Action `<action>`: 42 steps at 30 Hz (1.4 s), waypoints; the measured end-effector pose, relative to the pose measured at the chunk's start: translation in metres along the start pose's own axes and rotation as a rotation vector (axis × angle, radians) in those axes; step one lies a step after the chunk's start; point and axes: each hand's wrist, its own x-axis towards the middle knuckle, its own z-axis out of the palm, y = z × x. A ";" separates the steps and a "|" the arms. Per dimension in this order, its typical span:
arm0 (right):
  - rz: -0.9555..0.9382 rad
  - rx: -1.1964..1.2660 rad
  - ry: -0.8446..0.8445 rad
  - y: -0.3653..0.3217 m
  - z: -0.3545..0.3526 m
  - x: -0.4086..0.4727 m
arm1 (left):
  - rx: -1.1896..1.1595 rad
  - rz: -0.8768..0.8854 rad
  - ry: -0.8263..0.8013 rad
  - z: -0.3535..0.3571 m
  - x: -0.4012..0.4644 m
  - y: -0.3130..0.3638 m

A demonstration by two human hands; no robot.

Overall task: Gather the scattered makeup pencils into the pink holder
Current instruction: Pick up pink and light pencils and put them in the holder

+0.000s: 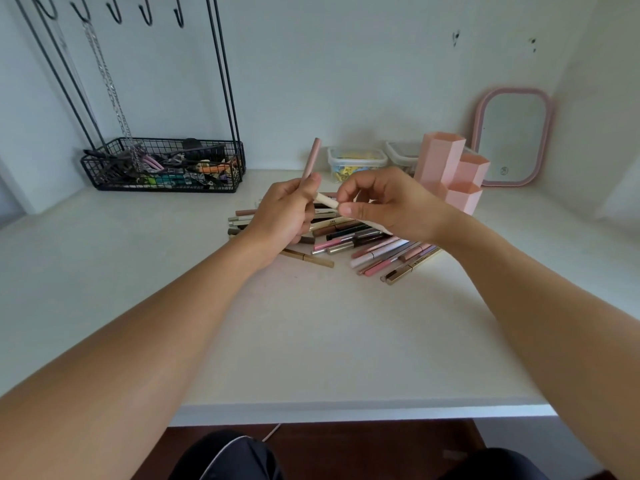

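— Where are the pencils?
— Your left hand point(287, 209) grips a pink pencil point(310, 161) upright; your right hand point(384, 202) pinches a cream pencil point(327, 200) between both hands. The pile of pencils point(349, 237) lies beneath, left of the pink holder point(450, 171).
— The setting?
— A white desk point(311, 323) against a pale wall, wire basket point(162, 166) at left, mirror point(512, 136) at right.

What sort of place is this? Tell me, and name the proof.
Likely a home vanity or dressing table: a pink-framed mirror against the wall, a pile of makeup pencils, and a black wire jewellery rack hung with chains.
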 end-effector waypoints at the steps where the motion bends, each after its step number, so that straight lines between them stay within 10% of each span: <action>1: -0.001 -0.006 0.028 0.002 0.003 0.001 | -0.004 0.001 -0.007 0.001 0.001 0.000; 15: 0.078 0.488 0.657 -0.009 -0.005 0.006 | 0.012 0.136 -0.044 0.008 0.000 0.003; 28: 0.109 0.661 0.471 -0.001 0.008 0.011 | -0.026 -0.005 -0.340 0.025 -0.013 0.010; 35: 0.170 0.377 0.342 -0.006 -0.013 0.002 | -0.011 -0.040 -0.188 0.016 -0.006 0.016; 42: 0.270 -0.280 -0.423 -0.018 -0.035 -0.016 | -0.278 -0.118 -0.059 0.004 0.005 0.012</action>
